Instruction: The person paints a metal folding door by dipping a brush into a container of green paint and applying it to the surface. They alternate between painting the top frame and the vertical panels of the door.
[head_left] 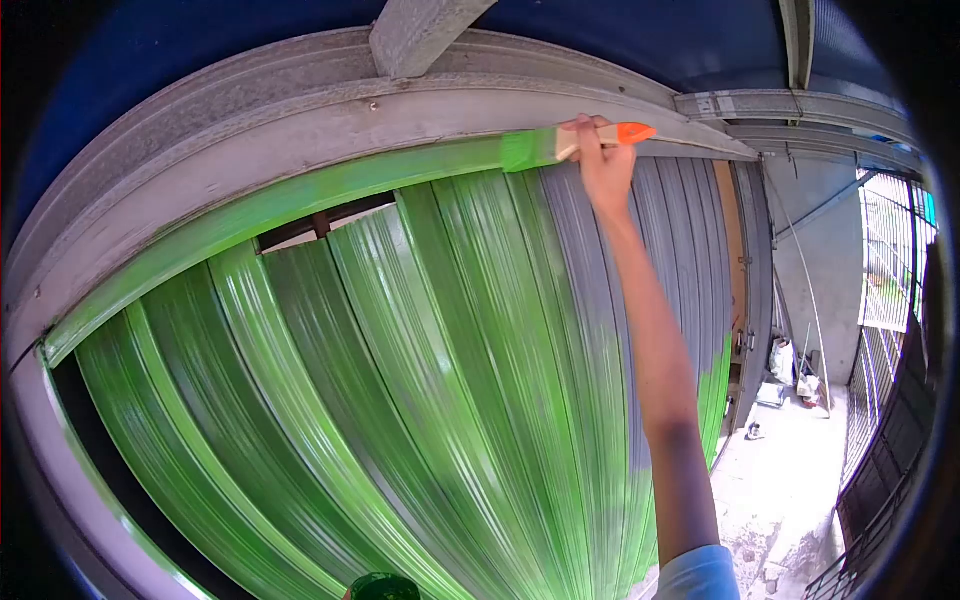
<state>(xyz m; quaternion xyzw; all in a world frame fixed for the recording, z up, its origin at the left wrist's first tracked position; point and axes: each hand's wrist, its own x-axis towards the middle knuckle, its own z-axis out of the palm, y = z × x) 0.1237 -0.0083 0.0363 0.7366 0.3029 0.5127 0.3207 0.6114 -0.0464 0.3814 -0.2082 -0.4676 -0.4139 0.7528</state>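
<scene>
My right hand (603, 165) is raised high and closed around the wooden handle of a paintbrush (570, 143), whose handle end is orange. The brush's bristles, thick with green paint, touch the top rail (430, 161) of a corrugated metal gate (440, 330). Green covers the rail left of the brush and most of the gate's panels; grey shows on the panels (680, 230) under and right of my arm. At the bottom edge, a paint can (385, 587) with green inside is partly in view. A sliver of my left hand (348, 594) shows against its side; most of that hand is hidden.
A pale beam (300, 125) runs just above the green rail, with a grey brace (425, 35) meeting it. A dark gap (325, 222) opens at the gate's top. On the right are a concrete floor (775, 490), a barred grille (880, 270) and white bags (781, 358).
</scene>
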